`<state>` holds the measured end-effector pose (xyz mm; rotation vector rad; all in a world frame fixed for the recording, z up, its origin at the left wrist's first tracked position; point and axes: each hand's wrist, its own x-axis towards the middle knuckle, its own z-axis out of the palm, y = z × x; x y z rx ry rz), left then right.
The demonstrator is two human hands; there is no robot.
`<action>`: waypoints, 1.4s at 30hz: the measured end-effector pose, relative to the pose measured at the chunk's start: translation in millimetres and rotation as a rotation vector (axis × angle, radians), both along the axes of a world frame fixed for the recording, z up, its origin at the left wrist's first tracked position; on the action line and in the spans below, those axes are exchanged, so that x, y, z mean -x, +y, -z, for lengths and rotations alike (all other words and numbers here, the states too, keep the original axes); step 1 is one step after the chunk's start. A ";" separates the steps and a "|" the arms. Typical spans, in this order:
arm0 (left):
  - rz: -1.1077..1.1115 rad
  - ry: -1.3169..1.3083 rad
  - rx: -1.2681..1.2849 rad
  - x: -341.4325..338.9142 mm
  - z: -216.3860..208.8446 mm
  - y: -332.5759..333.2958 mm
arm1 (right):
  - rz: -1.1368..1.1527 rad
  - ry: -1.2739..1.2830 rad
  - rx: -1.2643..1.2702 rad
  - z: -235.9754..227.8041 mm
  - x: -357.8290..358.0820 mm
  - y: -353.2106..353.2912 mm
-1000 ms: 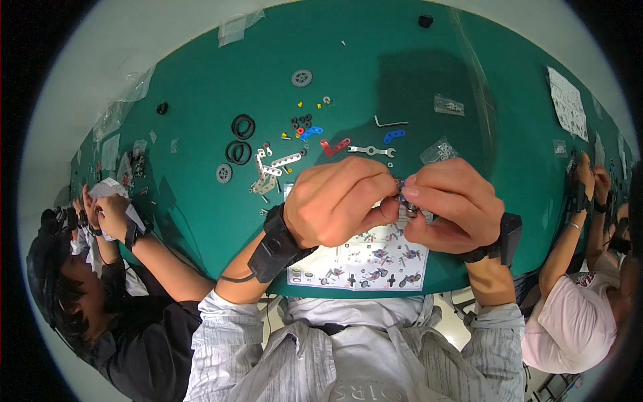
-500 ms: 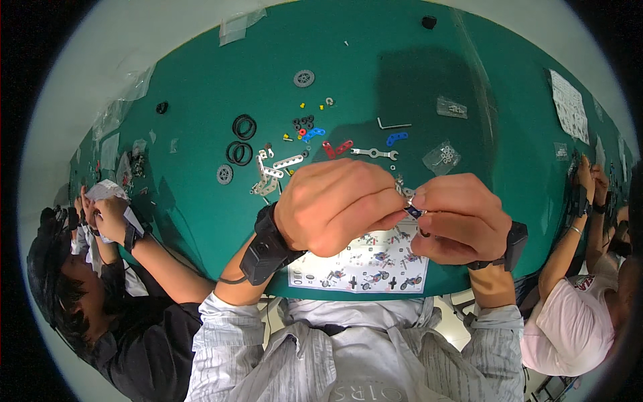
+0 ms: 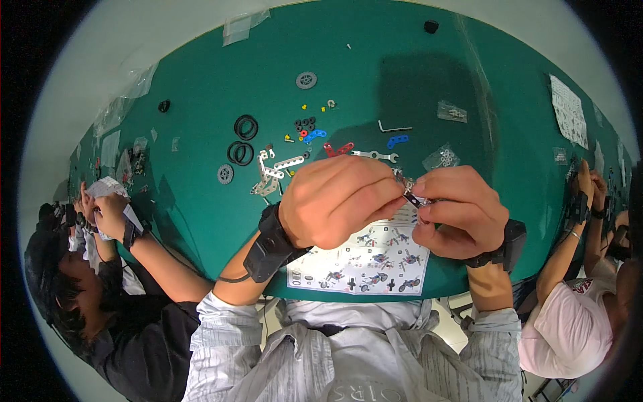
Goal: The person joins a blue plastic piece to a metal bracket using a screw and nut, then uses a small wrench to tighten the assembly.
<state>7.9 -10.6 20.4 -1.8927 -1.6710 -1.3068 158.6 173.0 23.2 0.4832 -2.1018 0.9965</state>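
- The small metal part is up between both hands, above the right side of the sheet near the worktop's near edge; its finer details are too small to tell.
- The left hand pinches its left end, fingers drawn together and curled; the thumb's exact placing is hidden.
- The right hand grips the other end, thumb and forefinger closed on it, the lower fingers bent beneath.
- Half a second ago a blue face showed at this spot; now a dark one with pale dots does, and the hands have barely moved. This suggests the part is being turned or adjusted, with the work on it unfinished.
- Under the hands, the printed picture sheet lies along the worktop's near edge.
- Just beyond them are a wrench, red pieces and a bag of nuts.
- Farther toward the worktop's far edge sit a blue piece and a bent key.
- To the left lie metal strips, black rings and a grey wheel.
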 end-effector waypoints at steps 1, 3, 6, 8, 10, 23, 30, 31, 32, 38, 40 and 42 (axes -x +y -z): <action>-0.001 0.002 -0.002 0.4 1.6 0.2 | 0.013 0.006 0.020 1.2 1.3 -0.6; -0.021 -0.065 0.041 1.6 5.5 0.4 | 0.041 -0.021 0.033 2.9 2.3 -1.7; -0.029 -0.102 0.045 5.0 10.2 4.4 | 0.082 -0.057 0.049 6.9 4.3 -0.1; -0.019 -0.129 0.051 6.6 11.9 6.5 | 0.096 -0.064 0.049 8.3 4.5 2.1; -0.018 -0.155 0.064 9.5 12.0 6.4 | 0.111 -0.087 0.080 11.0 5.3 3.3; -0.100 -0.446 0.195 18.5 16.5 11.4 | 0.059 -0.294 0.760 23.5 9.1 12.4; 0.029 -0.606 0.210 5.5 19.8 11.6 | 0.039 -0.343 0.488 23.9 10.1 0.3; 0.024 -0.646 0.188 3.8 19.9 12.9 | 0.102 -0.302 0.373 22.4 9.7 -0.3; 0.021 -0.648 0.187 3.6 18.4 12.6 | 0.163 -0.261 0.258 21.1 9.8 -0.4; 0.077 -0.585 0.165 6.9 16.0 10.0 | 0.202 -0.207 0.229 17.7 11.4 0.6; 0.078 -0.568 0.161 7.3 15.3 11.4 | 0.191 -0.218 0.201 14.5 9.6 5.7; 0.071 -0.580 0.162 7.9 17.1 12.4 | 0.183 -0.231 0.177 10.9 10.3 7.1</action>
